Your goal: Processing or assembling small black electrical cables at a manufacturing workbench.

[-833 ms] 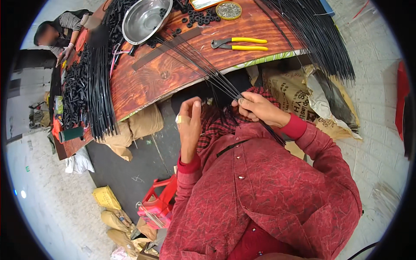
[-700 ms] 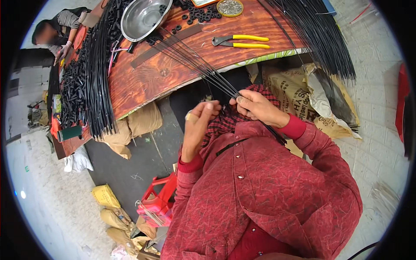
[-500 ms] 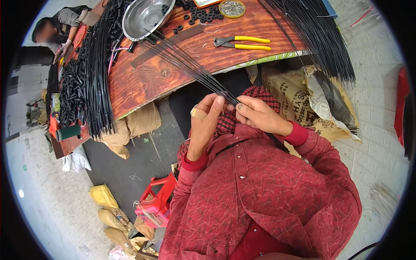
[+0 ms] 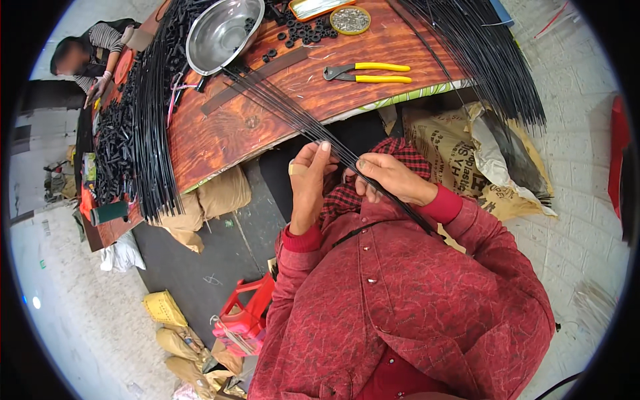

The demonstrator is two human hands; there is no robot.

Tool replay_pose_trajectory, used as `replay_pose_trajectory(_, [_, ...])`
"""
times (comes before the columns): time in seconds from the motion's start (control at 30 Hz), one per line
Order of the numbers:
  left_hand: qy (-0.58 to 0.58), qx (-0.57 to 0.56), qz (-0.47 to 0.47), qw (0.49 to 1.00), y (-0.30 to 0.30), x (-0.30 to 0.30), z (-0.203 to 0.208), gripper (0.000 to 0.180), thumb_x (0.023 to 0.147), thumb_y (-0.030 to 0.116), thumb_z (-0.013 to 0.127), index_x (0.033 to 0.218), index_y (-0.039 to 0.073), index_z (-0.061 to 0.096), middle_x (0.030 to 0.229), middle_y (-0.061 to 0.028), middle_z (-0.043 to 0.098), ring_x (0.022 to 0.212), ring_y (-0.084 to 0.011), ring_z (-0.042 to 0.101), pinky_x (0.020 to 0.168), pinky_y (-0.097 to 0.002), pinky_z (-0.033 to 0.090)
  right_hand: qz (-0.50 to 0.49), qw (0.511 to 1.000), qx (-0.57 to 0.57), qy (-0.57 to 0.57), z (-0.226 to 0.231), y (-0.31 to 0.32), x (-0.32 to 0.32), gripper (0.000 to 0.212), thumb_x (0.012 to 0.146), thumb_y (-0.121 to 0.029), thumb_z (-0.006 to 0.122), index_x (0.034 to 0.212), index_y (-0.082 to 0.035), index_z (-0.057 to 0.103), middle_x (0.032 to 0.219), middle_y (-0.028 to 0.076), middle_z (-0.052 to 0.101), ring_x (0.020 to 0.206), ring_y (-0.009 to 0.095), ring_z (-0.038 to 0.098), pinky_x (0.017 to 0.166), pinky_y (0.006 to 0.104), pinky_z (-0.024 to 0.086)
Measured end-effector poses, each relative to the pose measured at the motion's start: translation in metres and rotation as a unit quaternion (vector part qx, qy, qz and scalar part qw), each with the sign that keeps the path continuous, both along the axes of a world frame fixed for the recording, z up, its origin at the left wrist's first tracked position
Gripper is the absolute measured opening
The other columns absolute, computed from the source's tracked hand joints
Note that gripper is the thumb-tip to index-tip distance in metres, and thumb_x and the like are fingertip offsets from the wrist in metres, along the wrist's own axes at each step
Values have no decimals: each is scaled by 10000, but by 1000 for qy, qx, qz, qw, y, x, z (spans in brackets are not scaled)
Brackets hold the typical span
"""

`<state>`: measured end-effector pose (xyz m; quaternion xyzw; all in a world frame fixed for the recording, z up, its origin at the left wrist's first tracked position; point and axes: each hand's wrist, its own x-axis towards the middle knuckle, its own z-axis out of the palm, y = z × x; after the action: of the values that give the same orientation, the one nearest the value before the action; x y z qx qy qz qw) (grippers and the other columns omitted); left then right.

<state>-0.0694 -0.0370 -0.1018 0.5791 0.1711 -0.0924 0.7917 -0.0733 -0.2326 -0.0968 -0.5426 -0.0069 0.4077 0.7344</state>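
Observation:
A bundle of long thin black rods slants from the metal bowl on the table down to my lap. My right hand is closed around the bundle, thumb on top, and the rods run on beneath it along my jacket. Farther up the rods, my left hand pinches at their left side with thumb and fingertips; how many rods it grips cannot be made out. A tan bandage wraps one left finger. Between bowl and hands the rods spread slightly apart.
On the wooden table are a metal bowl, yellow-handled pliers, a dark flat bar, black rings and a dish of small metal pieces. More black rods hang over both ends. Sacks stand below. Another person sits far left.
My left hand has shifted a little up and left along the rods, away from my right hand. The view has tilted slightly. My right hand keeps its hold.

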Motion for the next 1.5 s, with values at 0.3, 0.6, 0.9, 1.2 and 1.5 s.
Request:
replay_pose_trajectory(0.3, [-7, -15, -21, 1000, -7, 1, -3, 122, 941, 180, 659, 973, 64, 639, 856, -14, 680, 730, -82, 631, 679, -230, 508, 15, 998, -56, -21, 3, -7, 1, 367, 1055, -341, 397, 1102, -10, 547, 853, 83, 667, 641, 104, 624, 555, 224, 492])
replay_pose_trajectory(0.6, [2, -44, -18, 999, -11, 4, -6, 122, 922, 107, 673, 996, 14, 646, 862, -52, 696, 684, -112, 648, 638, -244, 540, 3, 998, -54, -13, -2, -3, 4, 362, 1057, -334, 374, 1074, -5, 524, 870, 104, 671, 662, 145, 662, 583, 252, 533])
replay_pose_trajectory(0.9, [11, -70, 10, 997, -14, 10, -13, 168, 906, 117, 701, 1041, 18, 684, 870, -44, 701, 706, -102, 647, 627, -234, 513, -24, 999, -45, 8, 1, -1, 10, 416, 1056, -388, 394, 1117, -7, 552, 903, 111, 685, 680, 132, 670, 575, 219, 520])
replay_pose_trajectory(1.2, [19, -59, 18, 998, -14, 8, -16, 166, 897, 108, 710, 1036, 21, 686, 874, -31, 704, 734, -90, 640, 648, -228, 511, -60, 997, -40, -27, -9, -4, 11, 281, 1036, -237, 458, 1096, 9, 580, 884, 100, 686, 689, 128, 667, 586, 229, 526])
replay_pose_trajectory(1.5, [22, -43, 4, 999, -15, 5, -16, 203, 890, 115, 720, 1066, 21, 686, 873, -24, 703, 718, -77, 634, 620, -219, 514, -99, 956, -171, -218, -23, -4, 13, 210, 925, -191, 664, 930, 18, 650, 810, 60, 688, 723, 86, 615, 636, 271, 496])
